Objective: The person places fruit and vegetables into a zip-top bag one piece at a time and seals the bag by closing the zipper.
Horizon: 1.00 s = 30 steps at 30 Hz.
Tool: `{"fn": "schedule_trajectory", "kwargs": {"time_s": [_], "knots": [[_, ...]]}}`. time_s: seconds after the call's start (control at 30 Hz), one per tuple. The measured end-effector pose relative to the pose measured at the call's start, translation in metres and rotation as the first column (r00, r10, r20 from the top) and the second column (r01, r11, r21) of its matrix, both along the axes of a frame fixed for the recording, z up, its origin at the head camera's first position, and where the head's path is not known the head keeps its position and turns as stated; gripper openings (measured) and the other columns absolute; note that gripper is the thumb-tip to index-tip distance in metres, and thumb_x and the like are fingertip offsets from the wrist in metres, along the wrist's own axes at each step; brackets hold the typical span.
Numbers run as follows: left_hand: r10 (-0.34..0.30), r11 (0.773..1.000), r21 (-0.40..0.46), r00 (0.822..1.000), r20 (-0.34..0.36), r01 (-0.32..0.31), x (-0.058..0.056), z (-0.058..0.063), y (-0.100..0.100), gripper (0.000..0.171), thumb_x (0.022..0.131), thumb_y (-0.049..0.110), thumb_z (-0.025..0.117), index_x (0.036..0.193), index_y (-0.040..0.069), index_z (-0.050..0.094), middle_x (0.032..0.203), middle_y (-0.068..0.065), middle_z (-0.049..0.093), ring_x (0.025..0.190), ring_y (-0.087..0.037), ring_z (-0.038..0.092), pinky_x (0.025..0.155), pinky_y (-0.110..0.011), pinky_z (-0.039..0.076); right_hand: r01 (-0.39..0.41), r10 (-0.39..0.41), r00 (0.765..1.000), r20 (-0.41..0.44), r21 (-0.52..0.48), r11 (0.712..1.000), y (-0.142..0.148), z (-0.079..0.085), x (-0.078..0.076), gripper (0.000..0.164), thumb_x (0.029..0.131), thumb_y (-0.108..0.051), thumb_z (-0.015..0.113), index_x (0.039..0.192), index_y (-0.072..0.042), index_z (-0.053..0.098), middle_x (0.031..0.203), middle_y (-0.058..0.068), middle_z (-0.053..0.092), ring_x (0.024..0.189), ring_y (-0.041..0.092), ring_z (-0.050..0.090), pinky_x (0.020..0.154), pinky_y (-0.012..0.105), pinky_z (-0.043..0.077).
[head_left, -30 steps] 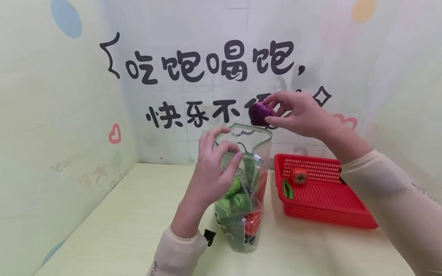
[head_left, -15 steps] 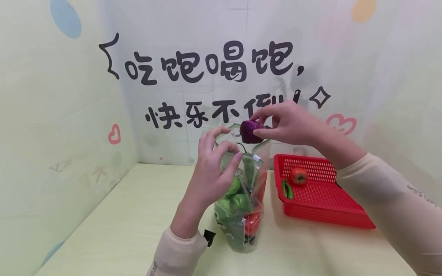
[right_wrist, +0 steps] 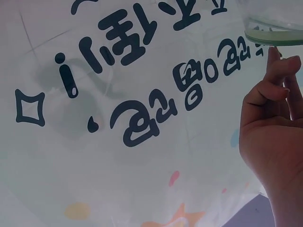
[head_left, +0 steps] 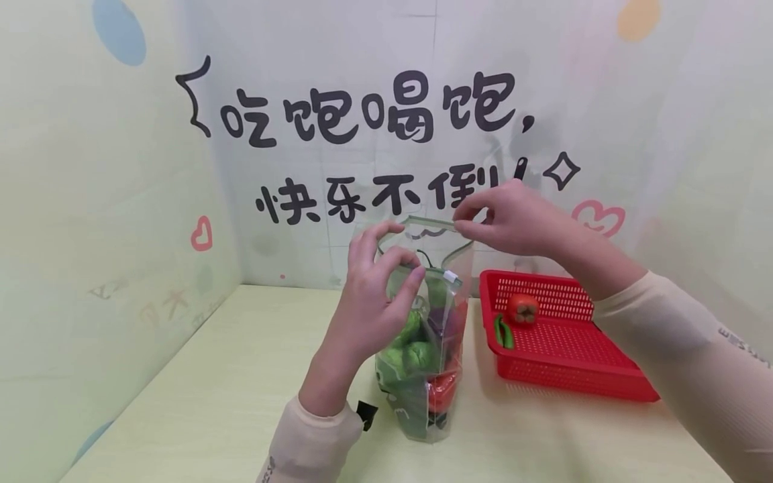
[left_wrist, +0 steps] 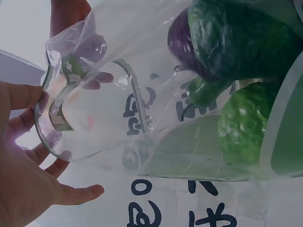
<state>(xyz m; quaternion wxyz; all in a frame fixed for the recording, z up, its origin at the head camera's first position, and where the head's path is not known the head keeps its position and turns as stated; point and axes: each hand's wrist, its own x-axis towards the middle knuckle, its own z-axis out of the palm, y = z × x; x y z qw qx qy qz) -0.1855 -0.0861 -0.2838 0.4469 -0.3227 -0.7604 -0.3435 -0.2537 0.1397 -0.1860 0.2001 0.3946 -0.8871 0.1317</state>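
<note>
A clear zip bag (head_left: 417,402) with green panels stands upright on the table, its mouth spread wide. My left hand (head_left: 377,295) is at the mouth's left side; in the left wrist view its spread fingers touch the rim (left_wrist: 40,127) and the thumb stands apart. My right hand (head_left: 513,218) is at the back right of the rim with loosely bent fingers and nothing between them. Inside the bag lie a small purple cabbage (head_left: 443,322), round green vegetables (head_left: 423,355) and a red one (head_left: 443,391). The left wrist view shows a bumpy green vegetable (left_wrist: 246,123) and a dark green one (left_wrist: 241,38).
Right of the bag, a red perforated basket (head_left: 574,386) stands on the pale table (head_left: 211,402). It contains a tomato-like orange-red fruit (head_left: 522,308) and green chili peppers (head_left: 504,333). A printed wall (head_left: 338,40) rises behind.
My right hand moved down and left to the bag mouth and let go of the purple cabbage, which is now inside the bag. My left hand stayed at the rim.
</note>
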Motion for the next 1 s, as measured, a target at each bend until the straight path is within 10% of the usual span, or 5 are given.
{"fn": "schedule_trajectory", "kwargs": {"time_s": [0.6,1.0], "knots": [[-0.003,1.000,0.000,1.000,-0.006,0.003,-0.002,-0.002,-0.002,0.006,0.091,0.017,0.063,0.085,0.016,0.060,0.133,-0.007,0.045,0.131,-0.025,0.028,0.107,-0.053,0.029,0.299,-0.302,0.953,-0.005,0.172,0.939,0.040,-0.055,-0.068,0.006,0.085,-0.022,0.067,0.087,-0.017,0.072,0.075,-0.002,0.066,0.064,0.016,0.056,0.062,0.032,0.052],[0.001,1.000,0.006,1.000,0.012,-0.001,-0.002,-0.003,-0.004,0.006,0.091,0.018,0.063,0.085,0.016,0.061,0.134,-0.005,0.045,0.132,-0.023,0.027,0.107,-0.054,0.028,0.322,-0.418,0.861,0.290,0.325,0.889,0.067,-0.116,-0.110,0.033,0.067,-0.028,0.085,0.093,-0.017,0.069,0.080,0.000,0.067,0.070,0.019,0.061,0.072,0.037,0.057]]}}
